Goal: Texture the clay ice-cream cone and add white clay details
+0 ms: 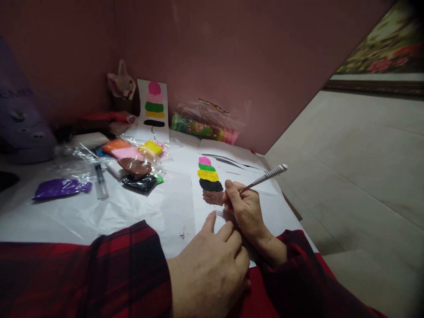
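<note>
My right hand is closed around a fork with a pale, ridged handle, held slanting up to the right. Its tines seem to show low over the paper, just below the brown band. My left hand rests on the paper, index finger stretched toward the tines, holding nothing visible. On that sheet stands a stacked clay picture with pink, green, yellow, black and brown bands. The brown clay band has a ridged surface, and my right fingertips are at its right edge.
A card with a similar coloured stack leans against the wall. Bagged clay packs, a purple pack and a clear, dark-ended tube lie left. Behind the paper is a bag of coloured tubs. The table edge runs along the right.
</note>
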A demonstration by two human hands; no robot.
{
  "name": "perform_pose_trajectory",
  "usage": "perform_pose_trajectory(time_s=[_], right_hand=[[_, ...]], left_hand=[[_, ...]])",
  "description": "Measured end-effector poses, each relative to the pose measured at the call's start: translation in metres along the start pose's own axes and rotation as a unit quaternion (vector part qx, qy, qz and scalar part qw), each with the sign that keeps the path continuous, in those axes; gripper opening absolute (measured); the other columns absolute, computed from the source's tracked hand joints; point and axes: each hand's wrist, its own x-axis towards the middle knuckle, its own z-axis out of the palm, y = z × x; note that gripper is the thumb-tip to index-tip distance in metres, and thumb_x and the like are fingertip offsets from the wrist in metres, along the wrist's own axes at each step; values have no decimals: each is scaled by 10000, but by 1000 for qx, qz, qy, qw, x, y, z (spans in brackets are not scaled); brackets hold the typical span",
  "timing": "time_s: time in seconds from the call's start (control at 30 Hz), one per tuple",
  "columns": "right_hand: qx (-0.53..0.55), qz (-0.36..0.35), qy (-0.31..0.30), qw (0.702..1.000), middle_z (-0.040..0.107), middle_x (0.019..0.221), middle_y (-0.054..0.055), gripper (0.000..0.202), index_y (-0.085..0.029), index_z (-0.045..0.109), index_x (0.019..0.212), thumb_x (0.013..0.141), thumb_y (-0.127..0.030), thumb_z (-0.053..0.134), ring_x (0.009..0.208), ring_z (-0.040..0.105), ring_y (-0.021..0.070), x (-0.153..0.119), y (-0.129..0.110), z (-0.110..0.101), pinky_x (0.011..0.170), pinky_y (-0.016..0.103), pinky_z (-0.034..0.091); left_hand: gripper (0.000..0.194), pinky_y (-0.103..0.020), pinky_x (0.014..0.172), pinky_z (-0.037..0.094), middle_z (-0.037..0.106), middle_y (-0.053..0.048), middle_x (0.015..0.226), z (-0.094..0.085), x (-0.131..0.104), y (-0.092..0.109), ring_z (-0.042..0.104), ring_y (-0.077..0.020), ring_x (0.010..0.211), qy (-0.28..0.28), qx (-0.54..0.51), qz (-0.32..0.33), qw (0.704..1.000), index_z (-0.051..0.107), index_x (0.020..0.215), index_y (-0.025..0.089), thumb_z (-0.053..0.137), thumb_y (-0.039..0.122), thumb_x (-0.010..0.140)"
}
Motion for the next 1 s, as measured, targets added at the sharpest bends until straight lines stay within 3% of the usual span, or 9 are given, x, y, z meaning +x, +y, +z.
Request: perform_pose_trajectory(time_s=[0.53, 1.0], right_hand=[[0, -8, -5, 1000, 448, 423, -57, 477, -174, 546, 573, 849, -550, 643, 364, 358, 55, -1, -1, 0, 361, 189, 303], [-33, -7, -53, 998, 442, 436, -60, 461, -187, 539, 592, 886, -536, 608, 370, 404, 71, -4, 1, 0, 380, 202, 343]], left_hand=[[323, -568, 924, 443, 648, -90, 1073, -2, -1, 0, 566, -284, 1033, 1, 0, 5, 1000, 627, 1057, 140, 383, 344, 997], [279, -556, 940, 424, 659, -85, 1047, 1, 0, -1, 575, -284, 1028, 15, -4, 5, 1000, 635, 1037, 148, 422, 320, 985]])
